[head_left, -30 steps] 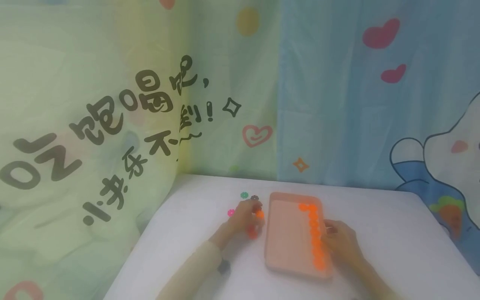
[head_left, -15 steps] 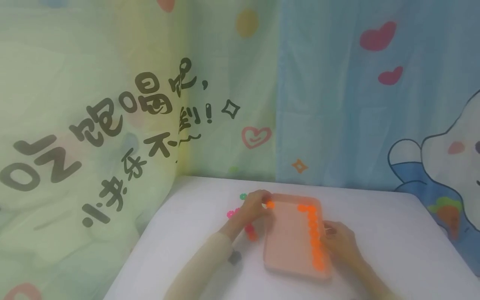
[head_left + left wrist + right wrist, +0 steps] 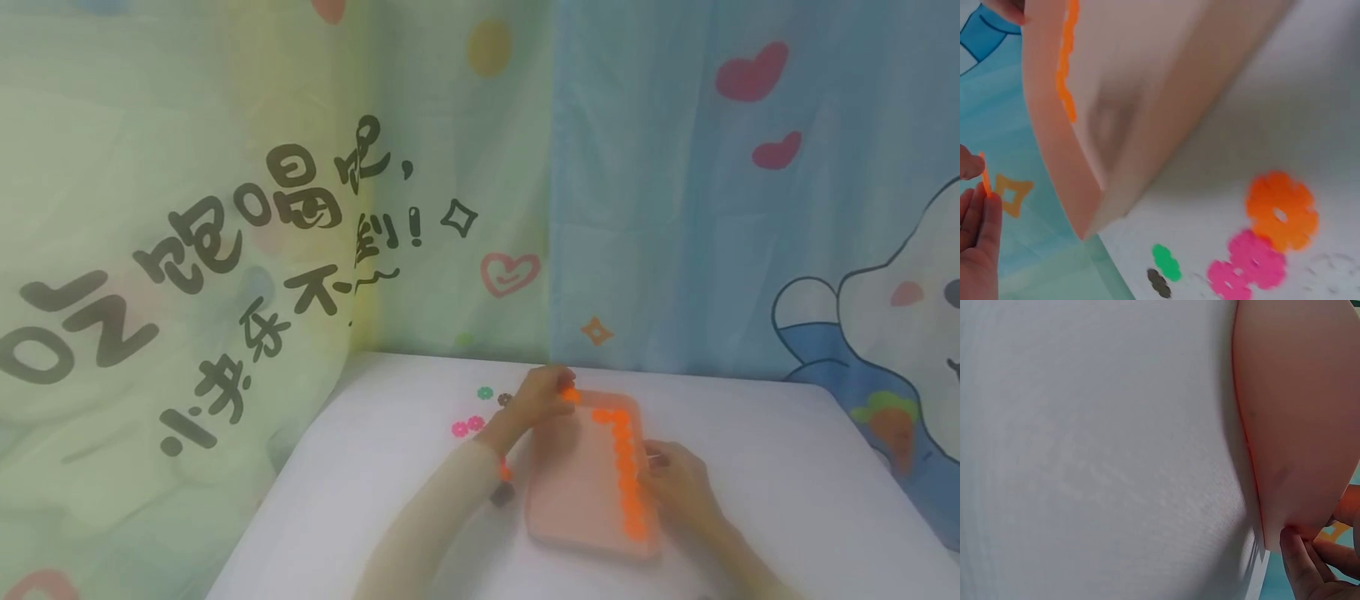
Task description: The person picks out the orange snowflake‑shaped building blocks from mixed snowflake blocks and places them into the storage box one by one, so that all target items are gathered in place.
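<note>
In the head view a pink tray (image 3: 573,500) lies on the white table. Orange flower-shaped discs (image 3: 625,467) form a line down its right inner side, turning left at the far corner. My left hand (image 3: 534,402) pinches another orange flower-shaped disc (image 3: 985,176) between thumb and fingers, over the tray's far edge. The left wrist view shows that disc edge-on. My right hand (image 3: 681,485) holds the tray's right wall; in the right wrist view its fingertips (image 3: 1292,540) press the outer face and the thumb is at the rim.
Left of the tray lie pink discs (image 3: 468,426), a green disc (image 3: 485,392) and a dark brown disc (image 3: 506,400). The left wrist view also shows a loose orange disc (image 3: 1282,212) and a clear disc (image 3: 1333,282). A printed curtain (image 3: 630,208) hangs behind the table.
My left hand has carried the orange disc from the loose discs, rightward and away from me, to above the tray's far edge. My right hand has stayed at the tray's right wall.
</note>
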Motion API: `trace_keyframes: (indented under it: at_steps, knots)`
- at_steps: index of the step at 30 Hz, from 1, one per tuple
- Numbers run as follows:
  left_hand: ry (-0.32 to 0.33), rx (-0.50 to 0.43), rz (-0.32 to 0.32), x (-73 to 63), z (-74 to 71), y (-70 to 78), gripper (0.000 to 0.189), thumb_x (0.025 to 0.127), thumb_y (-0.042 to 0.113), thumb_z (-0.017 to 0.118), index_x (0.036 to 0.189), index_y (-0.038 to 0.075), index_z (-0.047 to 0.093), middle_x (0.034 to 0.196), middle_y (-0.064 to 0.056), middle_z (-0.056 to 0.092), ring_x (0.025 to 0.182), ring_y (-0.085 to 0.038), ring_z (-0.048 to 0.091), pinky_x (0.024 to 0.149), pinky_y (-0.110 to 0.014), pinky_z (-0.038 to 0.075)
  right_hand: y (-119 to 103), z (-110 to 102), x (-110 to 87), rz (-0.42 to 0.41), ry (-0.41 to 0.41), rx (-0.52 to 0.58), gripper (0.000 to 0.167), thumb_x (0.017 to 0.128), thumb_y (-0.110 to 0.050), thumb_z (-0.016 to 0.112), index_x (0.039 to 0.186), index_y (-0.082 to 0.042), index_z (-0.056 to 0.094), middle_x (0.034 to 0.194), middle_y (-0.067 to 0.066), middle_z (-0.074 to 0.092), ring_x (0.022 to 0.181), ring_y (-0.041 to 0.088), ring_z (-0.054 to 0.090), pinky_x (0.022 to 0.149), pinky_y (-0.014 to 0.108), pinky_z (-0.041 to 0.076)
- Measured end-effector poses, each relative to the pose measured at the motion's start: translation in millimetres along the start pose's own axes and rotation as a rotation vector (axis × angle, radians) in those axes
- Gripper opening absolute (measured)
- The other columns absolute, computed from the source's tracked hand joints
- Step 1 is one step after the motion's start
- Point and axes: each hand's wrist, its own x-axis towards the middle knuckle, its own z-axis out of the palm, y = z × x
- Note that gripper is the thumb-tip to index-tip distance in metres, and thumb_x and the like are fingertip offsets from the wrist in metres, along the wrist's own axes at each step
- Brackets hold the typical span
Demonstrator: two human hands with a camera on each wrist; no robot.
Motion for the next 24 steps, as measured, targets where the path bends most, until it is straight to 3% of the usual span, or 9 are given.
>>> trace_keyframes:
  at_steps: [3, 7, 11, 15, 19, 24]
  knots:
    - [0.004, -0.087, 0.007, 6.3, 6.0, 8.2, 0.049, 0.071, 0.005, 0.081, 0.116, 0.000, 0.064, 0.106, -0.008, 0.070, 0.099, -0.015, 0.064, 0.087, -0.015, 0.047, -2, -1, -1.8, 0.024, -0.011, -0.002, 0.052, 0.085, -0.011, 0.069, 0.133, 0.002, 0.052, 0.115, 0.017, 0.061, 0.100, 0.029, 0.062, 0.074, 0.033, 0.055]
    - [0.015, -0.195, -0.039, 10.2, 14.1, 19.0, 0.048, 0.072, 0.002, 0.080, 0.118, 0.000, 0.064, 0.109, -0.009, 0.069, 0.100, -0.013, 0.064, 0.086, -0.015, 0.047, -6, -2, -4.0, 0.023, -0.005, -0.012, 0.050, 0.086, -0.012, 0.069, 0.132, 0.003, 0.053, 0.114, 0.018, 0.061, 0.099, 0.030, 0.062, 0.075, 0.035, 0.055]
    - [0.038, -0.216, -0.120, 9.0, 21.6, 26.9, 0.046, 0.076, 0.007, 0.079, 0.119, 0.006, 0.064, 0.112, -0.002, 0.068, 0.102, -0.010, 0.062, 0.089, -0.020, 0.048, -7, -1, -5.2, 0.047, -0.013, -0.019, 0.052, 0.087, -0.013, 0.069, 0.133, 0.004, 0.052, 0.114, 0.019, 0.061, 0.099, 0.031, 0.062, 0.075, 0.038, 0.056]
    - [0.072, -0.178, -0.198, 6.5, 29.2, 29.5, 0.041, 0.081, 0.025, 0.078, 0.119, 0.019, 0.064, 0.110, 0.013, 0.065, 0.100, -0.005, 0.060, 0.090, -0.028, 0.048, -1, 2, -1.2, 0.099, -0.033, -0.045, 0.055, 0.089, -0.018, 0.069, 0.136, 0.000, 0.049, 0.117, 0.016, 0.060, 0.102, 0.029, 0.060, 0.077, 0.039, 0.055]
    - [0.135, -0.210, -0.188, 6.7, 37.4, 28.7, 0.040, 0.081, 0.034, 0.076, 0.118, 0.023, 0.064, 0.107, 0.017, 0.064, 0.098, -0.003, 0.059, 0.091, -0.029, 0.047, 5, 3, 2.0, 0.065, -0.027, -0.062, 0.054, 0.089, -0.019, 0.069, 0.137, -0.001, 0.050, 0.118, 0.015, 0.060, 0.103, 0.029, 0.060, 0.079, 0.040, 0.055]
    - [0.164, -0.404, -0.141, 6.3, 49.0, 27.6, 0.043, 0.081, 0.017, 0.076, 0.122, 0.013, 0.063, 0.107, 0.010, 0.065, 0.099, -0.004, 0.059, 0.091, -0.023, 0.047, 2, 1, -0.4, 0.025, -0.014, -0.036, 0.052, 0.090, -0.018, 0.068, 0.136, -0.001, 0.051, 0.118, 0.016, 0.060, 0.104, 0.029, 0.060, 0.080, 0.040, 0.055]
